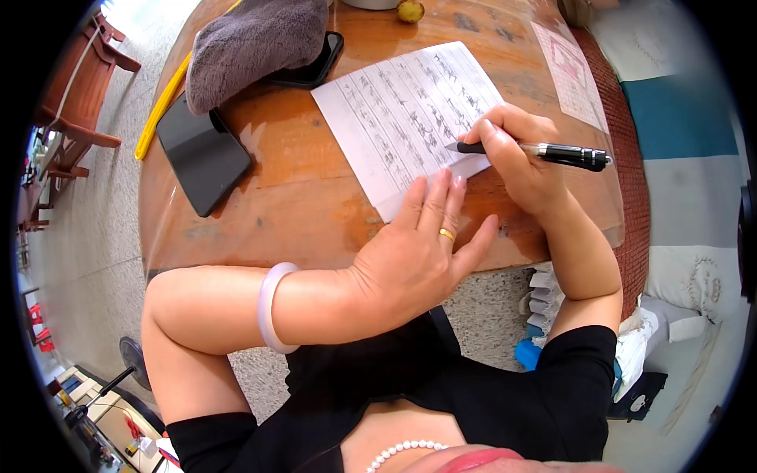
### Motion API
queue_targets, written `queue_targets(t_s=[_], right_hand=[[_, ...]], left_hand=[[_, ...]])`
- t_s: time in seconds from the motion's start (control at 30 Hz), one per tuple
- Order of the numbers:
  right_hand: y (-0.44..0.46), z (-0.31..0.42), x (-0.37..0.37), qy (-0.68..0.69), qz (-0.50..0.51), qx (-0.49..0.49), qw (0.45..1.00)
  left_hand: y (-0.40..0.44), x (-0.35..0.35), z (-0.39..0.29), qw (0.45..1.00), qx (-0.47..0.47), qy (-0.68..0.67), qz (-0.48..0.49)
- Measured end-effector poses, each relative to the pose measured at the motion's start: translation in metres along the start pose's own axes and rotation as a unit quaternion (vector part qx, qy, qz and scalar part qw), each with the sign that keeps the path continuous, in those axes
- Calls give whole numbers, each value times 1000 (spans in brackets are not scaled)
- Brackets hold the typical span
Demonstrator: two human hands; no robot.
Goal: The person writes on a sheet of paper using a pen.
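A sheet of lined paper (394, 110) covered in handwriting lies tilted on the wooden table (292, 189). My right hand (516, 154) pinches a black and clear pen (572, 155), whose tip points left over the lower right part of the sheet. Flat on the sheet's bottom edge rest the fingertips of my left hand (422, 244), fingers spread, a gold ring on one of them. A pale lilac bangle (274, 307) circles the left forearm.
At the upper left are a grey cloth (256, 51), a dark phone (323, 63) partly under it, a black flat device (201, 158) and a yellow strip (162, 110). A small round fruit (410, 11) lies at the top; a pink printed sheet (569, 75) sits at the right.
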State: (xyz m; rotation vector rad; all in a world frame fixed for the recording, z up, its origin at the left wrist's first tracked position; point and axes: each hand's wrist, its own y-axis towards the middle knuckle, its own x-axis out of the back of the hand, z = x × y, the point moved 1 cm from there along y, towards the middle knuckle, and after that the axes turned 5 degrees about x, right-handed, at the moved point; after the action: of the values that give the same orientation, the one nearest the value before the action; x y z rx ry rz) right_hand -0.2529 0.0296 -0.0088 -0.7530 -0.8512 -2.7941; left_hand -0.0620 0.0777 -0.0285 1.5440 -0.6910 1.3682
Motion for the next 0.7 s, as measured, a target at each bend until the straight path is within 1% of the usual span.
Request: queue_targets(t_s=[0.13, 0.23, 0.3, 0.4, 0.7], right_hand=[[-1, 2, -3, 2, 13, -2, 1000], [-1, 1, -3, -10, 19, -4, 1000], [-2, 1, -3, -11, 25, -8, 1000], [-1, 6, 1, -32, 82, -32, 996], [0, 9, -3, -45, 74, -4, 996]], left_hand=[[0, 1, 1, 1000, 9, -11, -4], [1, 0, 2, 1000, 4, -17, -5], [0, 0, 2, 1000, -10, 3, -6], [-1, 0, 1, 1000, -20, 15, -11], [0, 1, 1, 1000, -23, 14, -11]])
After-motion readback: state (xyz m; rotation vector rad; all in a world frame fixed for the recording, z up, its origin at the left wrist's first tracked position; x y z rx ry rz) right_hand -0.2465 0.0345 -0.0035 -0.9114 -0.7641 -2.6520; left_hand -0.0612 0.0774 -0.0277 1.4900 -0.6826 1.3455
